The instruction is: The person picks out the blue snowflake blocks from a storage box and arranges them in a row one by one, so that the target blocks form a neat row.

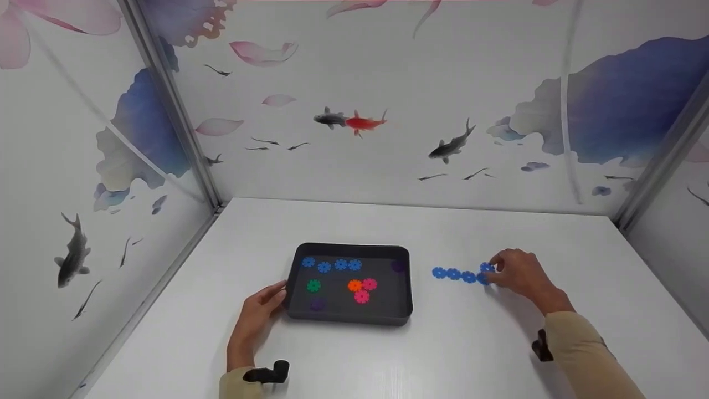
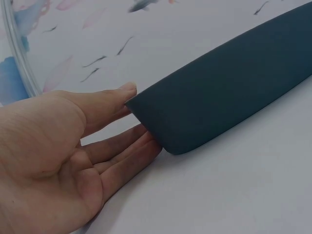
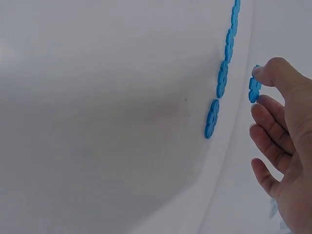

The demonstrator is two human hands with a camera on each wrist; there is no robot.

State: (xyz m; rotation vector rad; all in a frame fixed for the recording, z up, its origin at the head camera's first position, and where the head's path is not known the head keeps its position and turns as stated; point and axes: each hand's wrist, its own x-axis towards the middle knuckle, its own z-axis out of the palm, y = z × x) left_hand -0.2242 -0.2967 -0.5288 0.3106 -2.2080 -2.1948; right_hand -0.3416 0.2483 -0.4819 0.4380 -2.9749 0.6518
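Observation:
My right hand pinches a blue flower-shaped disc between thumb and forefinger, its other fingers loosely bent. Beside it on the white table, a row of several blue notched discs runs leftward. In the right wrist view the held disc is apart from the row's nearest disc. The left hand rests against the left side of a dark shallow tray. Seen from the left wrist, the thumb is at the tray's rim and fairly straight fingers touch its outer wall.
Inside the tray lie several blue discs, a green one, an orange one, pink ones and dark purple ones. White panels printed with fish and petals enclose the table at the back and sides.

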